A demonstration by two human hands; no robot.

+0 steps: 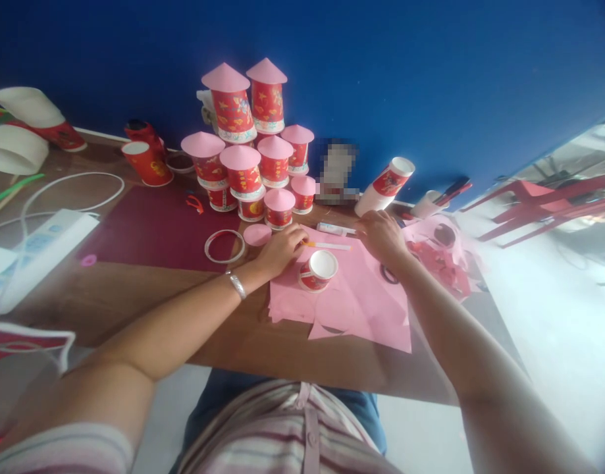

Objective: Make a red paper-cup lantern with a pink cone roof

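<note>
My left hand [286, 247], a silver bangle on its wrist, is closed with its fingertips at the end of a thin white-and-orange stick [332, 246]. My right hand [382, 236] is curled, near the end of a white tube [334, 229] and the base of a leaning stack of paper cups [387, 184]; what its fingers hold is hidden. Between and below my hands a red-and-white paper cup [318, 270] sits on pink paper sheets [361, 296]. A pink disc or cone [257, 234] lies left of my left hand.
Several red cups with pink cone tops [240, 168] stand stacked by the blue wall. A roll of tape [224, 246] lies on a maroon sheet [149, 230]. Pink scraps [440, 257] and a pen cup [428, 204] are at right; a red stool [544, 201] stands beyond.
</note>
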